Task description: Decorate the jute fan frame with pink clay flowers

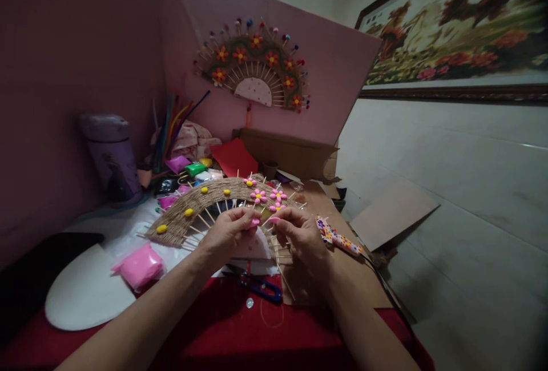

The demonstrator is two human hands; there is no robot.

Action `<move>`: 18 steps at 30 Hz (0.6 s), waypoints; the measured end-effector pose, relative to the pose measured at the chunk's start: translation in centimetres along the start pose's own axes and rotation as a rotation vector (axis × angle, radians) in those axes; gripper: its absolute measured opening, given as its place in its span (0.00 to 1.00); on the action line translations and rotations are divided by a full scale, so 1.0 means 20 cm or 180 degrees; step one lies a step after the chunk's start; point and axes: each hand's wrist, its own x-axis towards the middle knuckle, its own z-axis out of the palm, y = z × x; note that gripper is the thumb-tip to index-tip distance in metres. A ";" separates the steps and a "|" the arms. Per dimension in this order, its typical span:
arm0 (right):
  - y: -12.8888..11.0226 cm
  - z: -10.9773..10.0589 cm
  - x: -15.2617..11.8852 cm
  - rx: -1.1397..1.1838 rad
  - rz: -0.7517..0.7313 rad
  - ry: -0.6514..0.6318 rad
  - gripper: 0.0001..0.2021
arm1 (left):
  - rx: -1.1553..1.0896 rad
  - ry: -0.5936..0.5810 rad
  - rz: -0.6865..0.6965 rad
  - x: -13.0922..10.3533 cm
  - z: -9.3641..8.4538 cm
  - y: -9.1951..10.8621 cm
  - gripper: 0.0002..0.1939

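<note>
My left hand [233,227] pinches a small lump of pink clay [255,222]. Facing it, my right hand [302,233] pinches another bit of pink clay [274,220], with a small gap between the two. Just beyond lies a fan [197,197] of thin sticks wrapped in brown twine. Pink flowers [258,196] with yellow centres dot its right side, and bare yellow dots [188,212] sit on its left. Its pale half-round base [252,248] is partly hidden by my hands.
Blue-handled scissors [261,288] lie on the red cloth [205,325]. A pink clay bag [140,265] and a white rounded board [88,288] are at left, with a purple tumbler [112,160] behind. A patterned glue gun [338,237] rests on cardboard [363,277]. A finished-looking fan [257,63] hangs behind.
</note>
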 end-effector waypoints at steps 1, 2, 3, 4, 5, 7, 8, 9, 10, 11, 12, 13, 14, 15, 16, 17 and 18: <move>0.00 0.00 0.00 -0.0150 -0.0168 0.0093 0.08 | 0.0067 -0.0078 -0.0094 0.00 0.00 -0.01 0.19; 0.01 0.00 0.01 -0.0302 -0.0335 0.0140 0.06 | 0.0138 -0.0146 -0.0196 -0.01 0.00 -0.01 0.20; 0.02 0.01 0.01 -0.0431 -0.0495 0.0157 0.05 | 0.0204 -0.0188 -0.0278 -0.01 0.00 -0.02 0.21; 0.02 0.01 0.01 -0.0533 -0.0631 0.0151 0.04 | 0.0257 -0.0207 -0.0322 -0.02 0.00 -0.02 0.21; 0.02 0.01 0.01 -0.0612 -0.0735 0.0133 0.03 | 0.0278 -0.0212 -0.0335 -0.02 0.00 -0.03 0.21; 0.02 0.02 0.01 -0.0732 -0.0862 0.0109 0.02 | 0.0233 -0.0196 -0.0317 -0.03 0.01 -0.03 0.19; 0.02 0.01 0.01 -0.0786 -0.0906 0.0109 0.01 | 0.0207 -0.0198 -0.0325 -0.03 0.01 -0.03 0.19; 0.02 0.01 0.01 -0.0836 -0.0941 0.0107 0.01 | 0.0188 -0.0208 -0.0342 -0.03 0.01 -0.02 0.19; 0.02 0.01 0.00 -0.0880 -0.0948 0.0086 0.01 | 0.0192 -0.0223 -0.0361 -0.03 0.01 -0.02 0.19; 0.02 0.01 0.00 -0.0903 -0.0923 0.0059 0.01 | 0.0221 -0.0239 -0.0368 -0.03 0.01 -0.02 0.19; 0.02 0.01 0.00 -0.0901 -0.0865 0.0040 0.02 | 0.0268 -0.0256 -0.0358 -0.03 0.01 -0.02 0.19; 0.03 0.02 -0.01 -0.0878 -0.0786 0.0032 0.03 | 0.0318 -0.0271 -0.0343 -0.03 0.00 -0.02 0.18; 0.03 0.02 -0.01 -0.0851 -0.0705 0.0034 0.04 | 0.0365 -0.0272 -0.0324 -0.03 0.00 -0.02 0.17; 0.04 0.02 -0.01 -0.0839 -0.0644 0.0053 0.04 | 0.0405 -0.0260 -0.0311 -0.03 0.00 -0.03 0.17; 0.04 0.02 -0.02 -0.0866 -0.0625 0.0081 0.05 | 0.0431 -0.0257 -0.0308 -0.03 0.00 -0.03 0.16; 0.04 0.03 -0.02 -0.0936 -0.0671 0.0115 0.05 | 0.0428 -0.0256 -0.0313 -0.03 0.00 -0.03 0.16; 0.04 0.03 -0.02 -0.1048 -0.0756 0.0126 0.05 | 0.0408 -0.0263 -0.0336 -0.03 0.00 -0.03 0.16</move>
